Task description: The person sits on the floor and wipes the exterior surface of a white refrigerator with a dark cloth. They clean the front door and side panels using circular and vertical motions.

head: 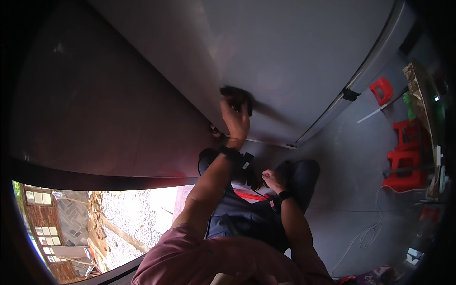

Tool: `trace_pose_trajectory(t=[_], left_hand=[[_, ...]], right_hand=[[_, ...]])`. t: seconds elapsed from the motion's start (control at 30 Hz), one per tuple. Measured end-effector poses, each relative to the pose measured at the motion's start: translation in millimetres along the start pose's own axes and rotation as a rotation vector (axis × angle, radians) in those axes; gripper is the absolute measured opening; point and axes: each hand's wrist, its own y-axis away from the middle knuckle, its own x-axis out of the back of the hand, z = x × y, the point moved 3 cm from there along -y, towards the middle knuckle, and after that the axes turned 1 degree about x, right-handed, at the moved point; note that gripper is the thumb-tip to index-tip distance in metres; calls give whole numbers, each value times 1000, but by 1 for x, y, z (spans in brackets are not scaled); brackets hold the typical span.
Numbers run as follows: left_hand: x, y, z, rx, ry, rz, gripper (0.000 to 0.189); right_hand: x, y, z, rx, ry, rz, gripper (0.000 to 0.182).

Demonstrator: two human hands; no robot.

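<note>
My left hand [236,119] reaches forward and grips a dark, blurred cloth or pad [241,98]. The cloth rests against a large smooth grey panel [285,53], which looks like the side or door of a refrigerator. A dark shadow falls on the panel to the right of the cloth. Lower down, my right hand [274,180] is beside my bent knee [305,172] with its fingers curled. Whether anything is inside those fingers is hidden. Both wrists wear dark bands with small devices. Something red and white [251,195] shows between my legs.
A small dark bottle [215,130] stands by the panel's lower corner. A dark wall-like surface [99,124] lies at left, with a bright opening [124,221] below it. Red plastic stools [402,170] stand near a table [418,92] at right. A white cable [378,213] trails across the floor.
</note>
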Motion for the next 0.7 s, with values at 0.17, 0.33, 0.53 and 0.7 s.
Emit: trace_pose_trajectory(t=[0.17, 0.33, 0.53, 0.7], left_hand=[[-23, 34, -34, 17, -28, -212, 28], [-15, -32, 108, -711, -161, -60, 44], [-35, -39, 86, -977, -546, -182, 62], [-29, 21, -19, -1141, -734, -701, 51]], right_hand=[[-1, 0, 2, -11, 10, -25, 28], [1, 1, 4, -60, -21, 12, 28], [7, 3, 1, 0, 26, 41, 29], [9, 6, -6, -23, 24, -12, 30]])
